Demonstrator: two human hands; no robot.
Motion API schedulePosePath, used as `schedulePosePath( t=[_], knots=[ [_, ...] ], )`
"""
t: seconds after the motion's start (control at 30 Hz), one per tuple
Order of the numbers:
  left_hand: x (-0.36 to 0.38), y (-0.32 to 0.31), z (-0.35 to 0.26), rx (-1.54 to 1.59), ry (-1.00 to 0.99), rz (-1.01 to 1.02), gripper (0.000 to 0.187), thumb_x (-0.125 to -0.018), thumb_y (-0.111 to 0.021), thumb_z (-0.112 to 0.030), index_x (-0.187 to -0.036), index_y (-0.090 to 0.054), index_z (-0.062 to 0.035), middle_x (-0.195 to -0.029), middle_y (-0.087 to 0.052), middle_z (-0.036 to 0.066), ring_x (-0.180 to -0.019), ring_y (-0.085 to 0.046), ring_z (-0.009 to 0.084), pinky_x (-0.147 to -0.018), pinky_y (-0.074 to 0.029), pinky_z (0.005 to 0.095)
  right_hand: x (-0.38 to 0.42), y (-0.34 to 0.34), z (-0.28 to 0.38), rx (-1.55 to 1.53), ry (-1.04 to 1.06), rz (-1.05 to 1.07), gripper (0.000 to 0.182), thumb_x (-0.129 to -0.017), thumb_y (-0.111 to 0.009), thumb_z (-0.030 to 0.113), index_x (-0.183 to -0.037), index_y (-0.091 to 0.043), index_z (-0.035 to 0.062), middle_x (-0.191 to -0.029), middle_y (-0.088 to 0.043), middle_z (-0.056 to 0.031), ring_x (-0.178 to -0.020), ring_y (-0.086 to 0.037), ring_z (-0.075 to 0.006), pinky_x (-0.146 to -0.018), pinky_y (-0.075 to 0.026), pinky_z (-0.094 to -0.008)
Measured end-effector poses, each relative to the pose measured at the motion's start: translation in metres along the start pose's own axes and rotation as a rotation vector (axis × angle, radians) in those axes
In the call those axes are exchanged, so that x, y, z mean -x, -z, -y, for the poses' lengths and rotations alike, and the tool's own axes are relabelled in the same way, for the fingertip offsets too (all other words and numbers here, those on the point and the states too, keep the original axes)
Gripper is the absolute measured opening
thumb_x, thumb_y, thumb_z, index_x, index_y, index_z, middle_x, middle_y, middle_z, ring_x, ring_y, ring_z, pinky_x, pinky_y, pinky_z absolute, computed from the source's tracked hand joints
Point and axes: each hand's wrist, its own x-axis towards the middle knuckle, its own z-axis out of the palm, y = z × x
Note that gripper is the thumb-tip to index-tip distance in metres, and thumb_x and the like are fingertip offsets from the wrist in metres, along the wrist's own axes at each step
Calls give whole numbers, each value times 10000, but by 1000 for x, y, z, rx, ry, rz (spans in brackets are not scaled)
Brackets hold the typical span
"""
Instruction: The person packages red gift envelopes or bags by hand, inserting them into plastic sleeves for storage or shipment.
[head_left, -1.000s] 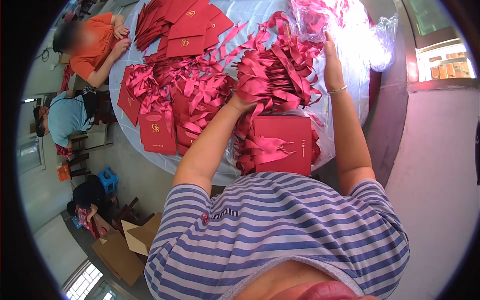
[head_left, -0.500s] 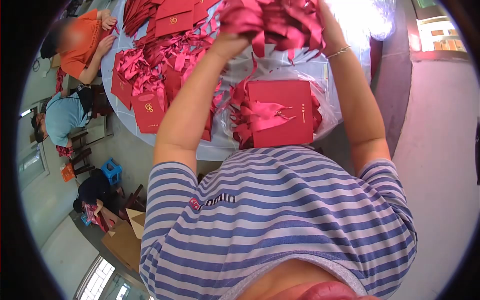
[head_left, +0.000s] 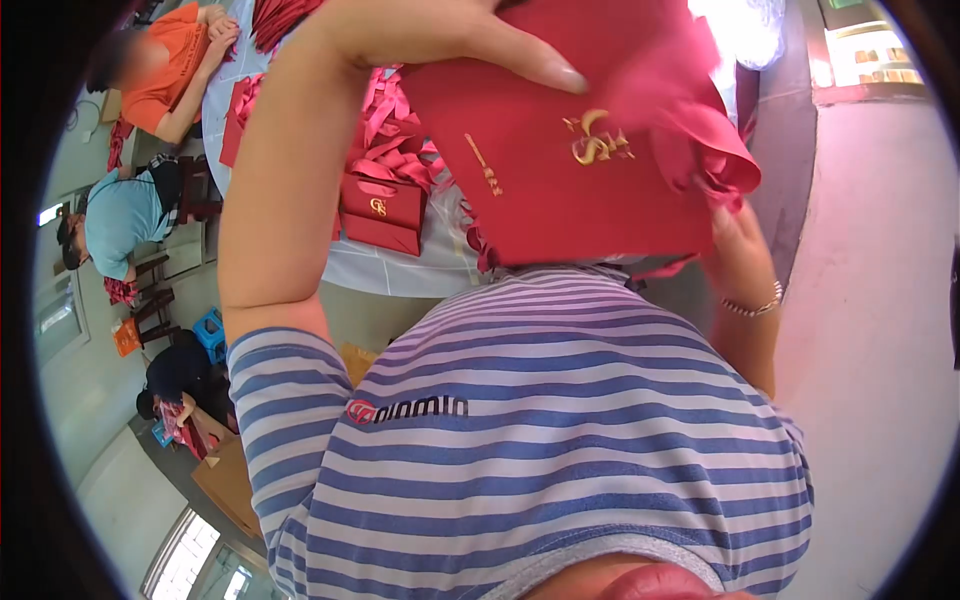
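A large red paper gift bag (head_left: 520,160) with gold lettering is held up close in front of my chest, tilted. My left hand (head_left: 450,35) grips its upper edge, thumb lying on the front and the other fingers out of sight. At the right edge, my right hand (head_left: 735,245), with a bracelet at the wrist, holds the bag beside its glossy red ribbon (head_left: 715,150). The ribbon is partly blurred. Whether more bags lie behind this one is hidden.
More red ribbons (head_left: 390,115) and a small red bag (head_left: 383,213) lie on the plastic-covered round table (head_left: 375,272). A person in orange (head_left: 165,70) works at the far left; others bend near stools. Clear plastic (head_left: 750,30) shines at the upper right.
The raised bunch of red ribbons has gone from between my hands. A red bag is now held close to me, covering the table spot where a bag lay in clear plastic.
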Motion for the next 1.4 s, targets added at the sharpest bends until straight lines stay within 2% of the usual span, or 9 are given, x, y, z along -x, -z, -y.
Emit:
schedulePosePath(
  t=[0.13, 0.17, 0.57, 0.67, 0.77, 0.93, 1.07, 1.2, 1.4],
  knots=[
    [-31, -24, 8, -293, 46, 311, 660, -765, -797, -213, -1284, -476, 39, -1147, -631, 155, -1007, -624, 208, -860, -510, 300, 30, 0, -57, -208, -198, -88, 487, -975, -525, 334, -1274, -490, -48, -1194, -617, -136, -1089, -603, -216, -920, -475, -359],
    [-40, -41, 48, -302, -6, 71, 423, -795, -746, -333, -1058, -661, -12, -957, -703, 93, -791, -690, 180, -722, -558, 313, 35, -2, -59, -163, -244, -83, 502, -985, -501, 352, -1287, -475, -48, -1189, -618, -140, -1059, -619, -225, -902, -488, -367],
    [-95, -78, 140, -197, 208, 340, 576, -808, -743, -356, -1262, -570, -48, -1063, -681, 105, -919, -669, 209, -807, -532, 345, 27, -15, -93, -126, -469, -274, 525, -1004, -416, 441, -1253, -516, -11, -1138, -639, -124, -925, -662, -230, -800, -549, -335],
    [-95, -79, 145, -167, 184, 320, 595, -805, -744, -369, -1281, -562, -61, -1087, -675, 103, -926, -666, 205, -808, -531, 347, 25, 7, -76, 687, -382, -153, 542, -949, -514, 497, -817, -682, 0, -691, -660, -131, -635, -656, -193, -546, -486, -336],
    [-95, -78, 150, -211, 166, 322, 593, -810, -740, -372, -1286, -561, -66, -1086, -677, 102, -932, -662, 206, -820, -525, 346, 32, -28, -14, 1426, -26, -362, 390, -799, -734, 412, -750, -660, 32, -637, -636, -100, -532, -618, -228, -507, -470, -333],
    [-99, -78, 156, -286, 51, 304, 512, -801, -735, -439, -1154, -654, -77, -1007, -702, 97, -876, -677, 218, -779, -526, 351, -18, -71, 17, 1171, 486, 326, 312, -733, -772, 187, -983, -651, 44, -1001, -643, -116, -822, -648, -281, -703, -525, -366],
    [-102, -75, 162, -528, -79, 294, 579, -781, -706, -514, -1155, -658, -75, -1091, -679, 157, -986, -644, 304, -839, -500, 397, -77, -77, -32, 1413, 430, 601, 372, -729, -770, 270, -994, -610, 65, -922, -593, -102, -814, -614, -293, -703, -509, -379],
    [-93, -84, 177, -458, -31, 165, 588, -794, -712, -409, -1230, -594, -33, -1115, -658, 188, -1002, -625, 315, -863, -483, 394, -90, -69, -68, 1379, 496, 541, 377, -697, -797, 295, -943, -602, 88, -840, -574, -70, -722, -611, -224, -647, -506, -355],
    [-49, -104, 206, -284, -436, -694, 390, -790, -697, -221, -1127, -645, -32, -1069, -660, 155, -997, -630, 298, -887, -486, 376, -90, -68, -76, 1363, 457, 547, 406, -668, -815, 266, -945, -594, 68, -825, -569, -54, -657, -597, -201, -592, -495, -328]
  ],
)
